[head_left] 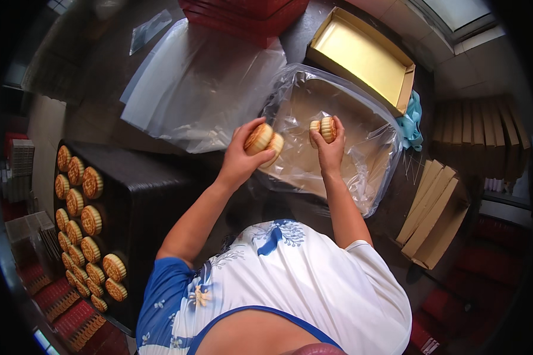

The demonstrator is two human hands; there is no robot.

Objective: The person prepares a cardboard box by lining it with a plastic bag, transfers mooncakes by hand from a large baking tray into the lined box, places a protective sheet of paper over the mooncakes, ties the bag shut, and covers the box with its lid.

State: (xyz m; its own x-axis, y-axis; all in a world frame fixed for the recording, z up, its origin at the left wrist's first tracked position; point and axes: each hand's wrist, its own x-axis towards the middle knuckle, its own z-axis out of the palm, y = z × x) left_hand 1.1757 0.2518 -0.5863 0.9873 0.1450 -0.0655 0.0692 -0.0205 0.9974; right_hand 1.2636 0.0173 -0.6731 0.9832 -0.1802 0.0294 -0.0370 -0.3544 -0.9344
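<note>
There are two hands (330, 151), four held pastries (257, 140), about twenty more on one black tray (154, 171), and one yellow-lined box (364, 56).

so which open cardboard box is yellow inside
The rectangular brown cardboard box beyond the right hand; its interior alone is yellow; the wide clear-plastic-lined box shows brown.

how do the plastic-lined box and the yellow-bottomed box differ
The plastic-lined box has clear film over its inside; the yellow-bottomed box shows none.
The plastic-lined box has a brown bottom, the yellow-bottomed box a bright yellow one.
The plastic-lined box lies nearer the camera; the yellow-bottomed box lies beyond it, further right.
Both are open-topped and roughly rectangular.
</note>
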